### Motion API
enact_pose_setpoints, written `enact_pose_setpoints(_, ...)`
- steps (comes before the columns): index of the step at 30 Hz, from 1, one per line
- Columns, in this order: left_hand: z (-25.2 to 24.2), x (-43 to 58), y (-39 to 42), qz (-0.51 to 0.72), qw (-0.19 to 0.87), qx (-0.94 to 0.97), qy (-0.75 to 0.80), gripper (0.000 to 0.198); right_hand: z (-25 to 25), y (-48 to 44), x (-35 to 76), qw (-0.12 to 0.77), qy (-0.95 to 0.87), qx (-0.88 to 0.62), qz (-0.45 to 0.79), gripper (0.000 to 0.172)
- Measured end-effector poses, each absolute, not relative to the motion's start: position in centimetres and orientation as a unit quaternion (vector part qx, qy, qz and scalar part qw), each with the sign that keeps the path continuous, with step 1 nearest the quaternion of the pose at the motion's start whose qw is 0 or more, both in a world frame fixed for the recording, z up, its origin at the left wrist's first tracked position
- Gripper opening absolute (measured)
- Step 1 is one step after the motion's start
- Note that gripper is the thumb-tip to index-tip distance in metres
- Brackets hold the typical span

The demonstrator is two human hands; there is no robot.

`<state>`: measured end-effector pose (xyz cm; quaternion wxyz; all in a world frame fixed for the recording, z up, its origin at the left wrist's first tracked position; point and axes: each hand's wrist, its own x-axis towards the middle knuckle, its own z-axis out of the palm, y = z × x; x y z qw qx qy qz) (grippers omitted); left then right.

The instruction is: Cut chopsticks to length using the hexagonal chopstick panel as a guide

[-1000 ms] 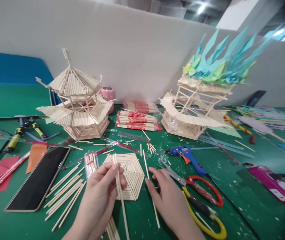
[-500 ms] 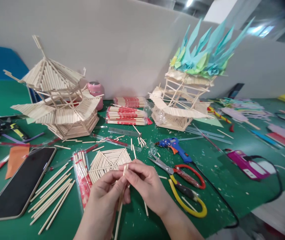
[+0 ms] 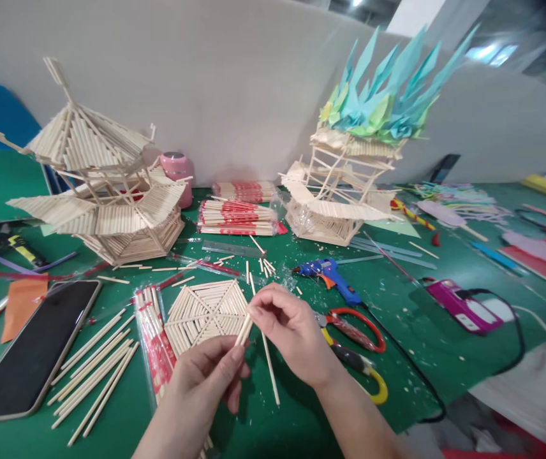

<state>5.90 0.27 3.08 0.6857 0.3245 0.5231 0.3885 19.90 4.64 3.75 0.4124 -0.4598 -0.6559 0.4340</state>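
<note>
Two hands are holding the same few sticks [image 3: 243,333] above the green surface [image 3: 296,424]. The left hand [image 3: 215,371] is pinching their lower part between thumb and fingers, while the right hand [image 3: 286,324] is gripping the upper ends in a narrow fingertip hold. The sticks are slanting between the two, their long axis running from the left thumb away and rightward to the right fingertips; their number, and how far they are reaching into the left palm, I cannot tell. The panel [image 3: 208,314] is lying flat just beyond the left hand, its right edge coming nearest the sticks. A lone stick [image 3: 270,364] is resting below the right fingers, its far end leaning slightly left; whether it is touching them is unclear.

Pale, smooth, slender wood is making up the sticks. The panel is showing a many-sided outline, with spokes radiating from its centre and parallel ribs filling the wedges. Left of the left hand, loose sticks [image 3: 92,382] are fanning out beside a packet [image 3: 155,347] of glossy film with red wrapping. Right of the right hand, scissors [image 3: 350,326] are showing red and yellow handles, and a blue glue gun [image 3: 323,270] is lying farther off.
</note>
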Motion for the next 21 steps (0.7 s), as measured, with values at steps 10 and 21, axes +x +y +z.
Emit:
enact_pose_setpoints(10,2.5,5.4,-0.5,0.383,0.576,0.428,0.581,0.031,3.9,5.4,21.2,0.384,-0.602,-0.452,0.534,0.011)
enact_pose_setpoints(21,3.2,5.0,-0.9,0.389,0.498,0.525,0.57,0.024,4.2,6.0,22.5,0.276,-0.61,-0.417,0.615,0.015)
